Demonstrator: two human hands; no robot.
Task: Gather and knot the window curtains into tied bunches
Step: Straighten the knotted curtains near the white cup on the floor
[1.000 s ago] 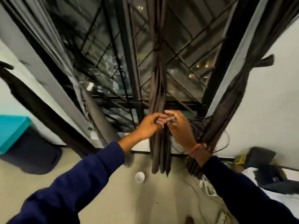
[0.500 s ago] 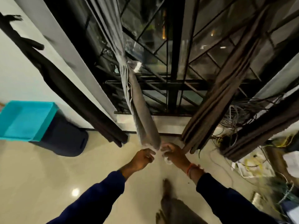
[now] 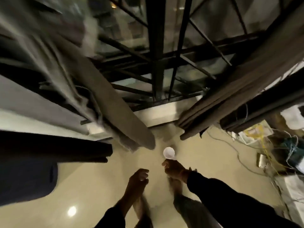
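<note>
Head view, looking steeply down at the floor [image 3: 102, 183] below the window. The left hand [image 3: 137, 179] hangs low over the tiles with its fingers loosely curled and holding nothing. The right hand [image 3: 174, 168] is just beside it to the right, fingertips reaching toward a small white cup [image 3: 169, 152] on the floor; blur makes it impossible to tell whether they touch it or how far the fingers are closed. The grey curtain [image 3: 115, 102] hangs bunched from upper left, its lower end just above the hands and free of both. The brown curtain [image 3: 230, 89] hangs gathered at right, its end near the sill, well apart from the hands. Behind both stands the dark window grille [image 3: 156, 46]. Loose cables [image 3: 233, 148] trail across the floor at right. Bare feet show under the arms.
</note>
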